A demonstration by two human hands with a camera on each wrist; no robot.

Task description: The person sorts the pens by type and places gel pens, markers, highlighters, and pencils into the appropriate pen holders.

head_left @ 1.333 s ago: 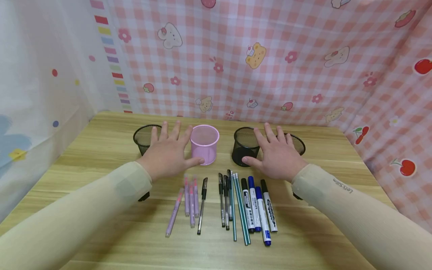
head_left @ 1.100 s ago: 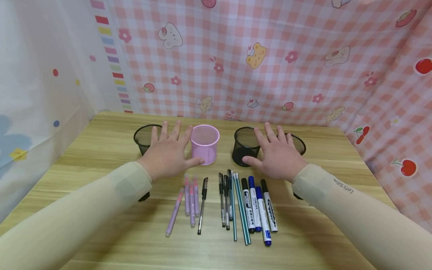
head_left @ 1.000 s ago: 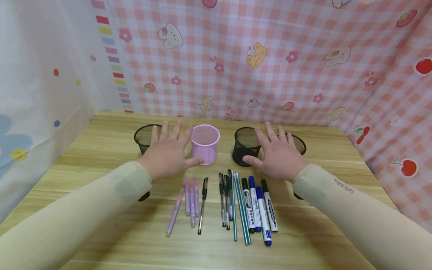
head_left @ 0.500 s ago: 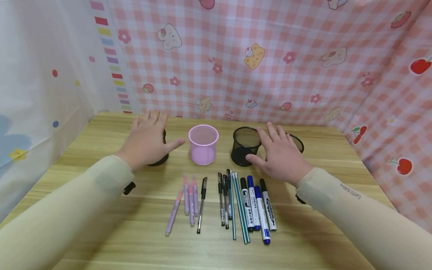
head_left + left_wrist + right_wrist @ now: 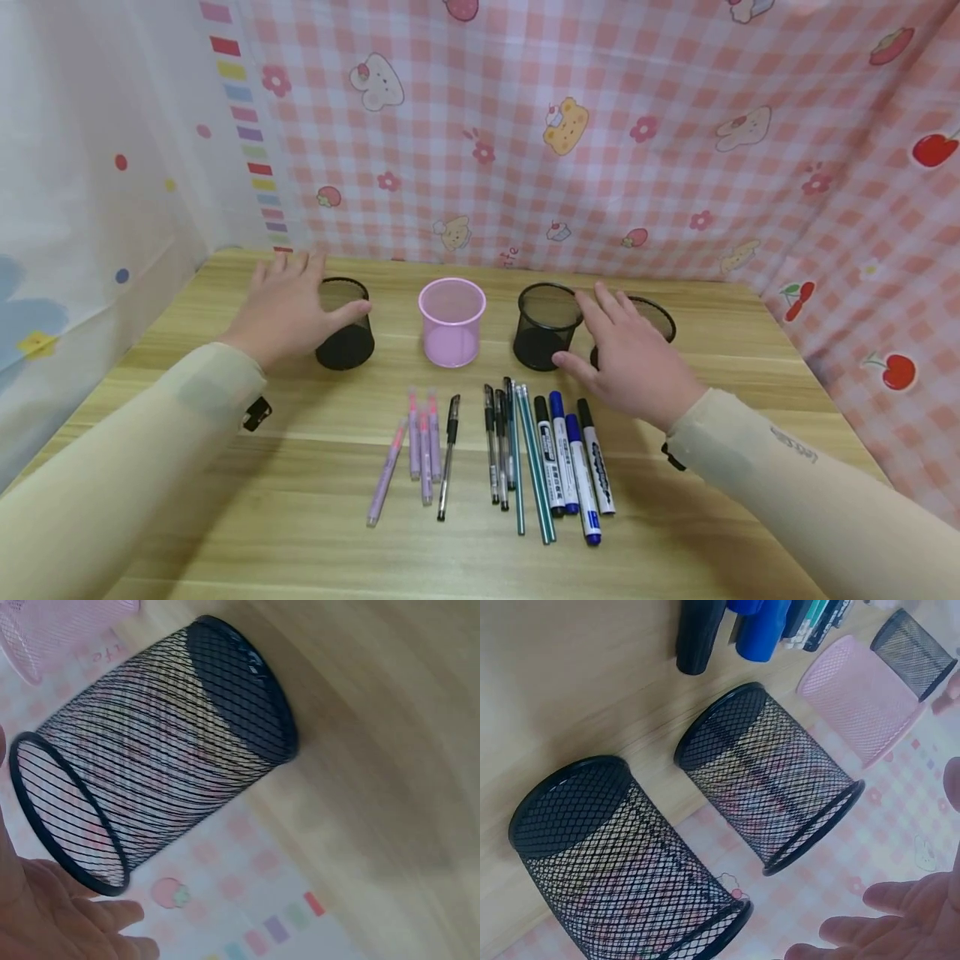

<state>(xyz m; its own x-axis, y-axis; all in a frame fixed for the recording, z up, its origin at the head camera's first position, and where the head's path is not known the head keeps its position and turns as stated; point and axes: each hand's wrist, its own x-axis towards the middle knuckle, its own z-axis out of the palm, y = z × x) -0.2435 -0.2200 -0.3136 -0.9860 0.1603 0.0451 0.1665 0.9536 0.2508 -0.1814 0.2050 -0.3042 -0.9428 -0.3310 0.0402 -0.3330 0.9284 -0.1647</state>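
Observation:
Beside the leftmost black mesh pen cup (image 5: 347, 342) my left hand (image 5: 288, 312) hovers with fingers spread, holding nothing. In the left wrist view that black mesh cup (image 5: 165, 742) stands whole, the fingers near its rim. My right hand (image 5: 633, 358) is held above the two right-hand cups, fingers extended and grasping nothing. It partly hides the rightmost black cup (image 5: 658, 315); the other black cup (image 5: 542, 337) stands just left of it. Between the black cups stands a pink mesh cup (image 5: 452, 333). Both right-hand cups show in the right wrist view, the nearer mesh cup (image 5: 622, 862) lowest.
In front of the cups lie several purple highlighters (image 5: 425, 458), black gel pens (image 5: 491, 450), green pencils (image 5: 534, 467) and whiteboard markers (image 5: 585, 483). The wooden table (image 5: 300, 517) ends at a pink checked curtain (image 5: 480, 100) behind.
My left hand has moved left, off the front of the left black cup, uncovering it and the pink cup. My right hand has shifted slightly right and toward me. The cups and pens have stayed put.

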